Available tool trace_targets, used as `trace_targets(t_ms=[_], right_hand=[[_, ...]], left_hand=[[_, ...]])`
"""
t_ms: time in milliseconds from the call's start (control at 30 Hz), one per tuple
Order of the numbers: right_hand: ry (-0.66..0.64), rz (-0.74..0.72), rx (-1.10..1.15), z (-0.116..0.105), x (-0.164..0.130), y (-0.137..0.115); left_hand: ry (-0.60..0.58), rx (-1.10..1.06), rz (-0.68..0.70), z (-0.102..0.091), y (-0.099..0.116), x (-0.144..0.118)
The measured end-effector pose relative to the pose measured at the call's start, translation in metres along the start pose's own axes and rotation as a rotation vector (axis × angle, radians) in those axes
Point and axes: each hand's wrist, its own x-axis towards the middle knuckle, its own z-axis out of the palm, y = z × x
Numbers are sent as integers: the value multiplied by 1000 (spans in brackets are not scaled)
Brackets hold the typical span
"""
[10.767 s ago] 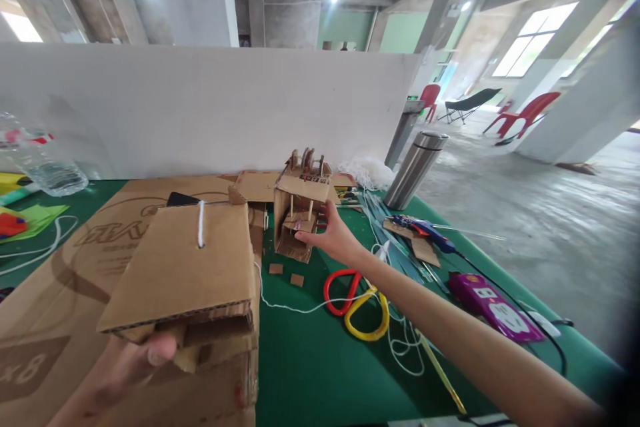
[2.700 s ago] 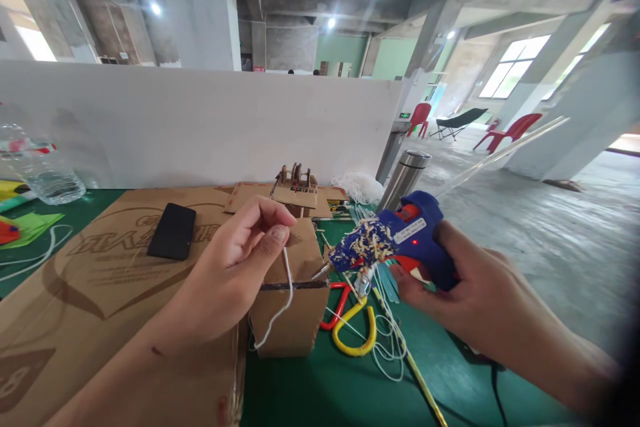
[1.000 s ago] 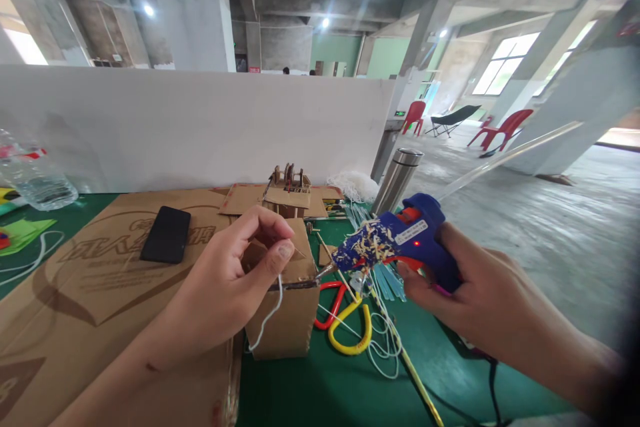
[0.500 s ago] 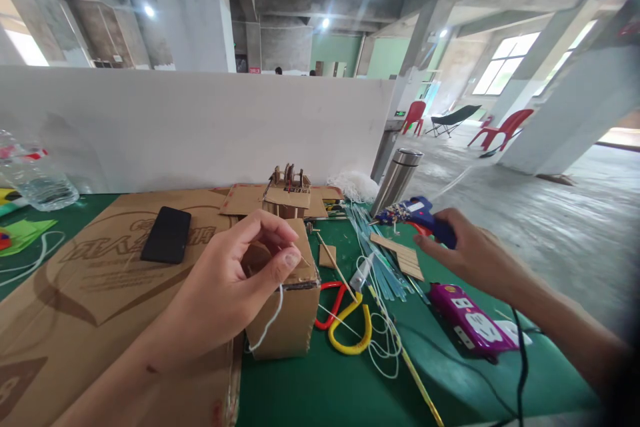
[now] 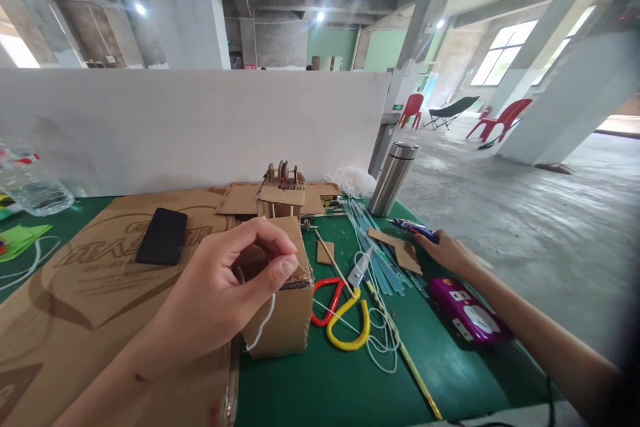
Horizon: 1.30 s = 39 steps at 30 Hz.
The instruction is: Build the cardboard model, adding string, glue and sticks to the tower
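Note:
My left hand (image 5: 245, 273) is closed in a pinch over the cardboard box (image 5: 280, 327). White string (image 5: 269, 320) hangs from under its thumb down the box's side; the exact grip point is partly hidden by the fingers. Over the table's right edge, my right hand (image 5: 447, 250) holds a blue hot glue gun (image 5: 425, 232), its nozzle pointing left. Just below that hand sits a purple power strip (image 5: 467, 313). Scissors (image 5: 349, 345) with one red and one yellow handle lie right of the box, tangled with loose white string (image 5: 383, 340).
Clear glue sticks (image 5: 383, 270), cardboard scraps (image 5: 407, 257) and a steel thermos (image 5: 395, 180) stand or lie at the right. A small cardboard structure (image 5: 283, 193) is behind the box. A phone (image 5: 163, 237) rests on the large cardboard sheet (image 5: 115, 320). A white partition (image 5: 200, 127) closes the back.
My right hand has lowered the glue gun toward the table's right edge, and the gun has turned lower and flatter. My left hand keeps its pinch over the box.

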Motion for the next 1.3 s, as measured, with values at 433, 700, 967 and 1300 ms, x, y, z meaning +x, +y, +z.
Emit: trace_targets(t_ms=[433, 700, 967, 1300], right_hand=[[47, -292, 46, -30, -30, -63], [-63, -727, 633, -85, -117, -162], [-186, -844, 820, -96, -141, -194], [-188, -873, 857, -90, -143, -194]], left_hand=[[0, -8, -22, 0, 2, -1], [12, 60, -15, 1, 3, -2], [18, 117, 71, 0, -5, -2], [25, 110, 101, -1, -7, -2]])
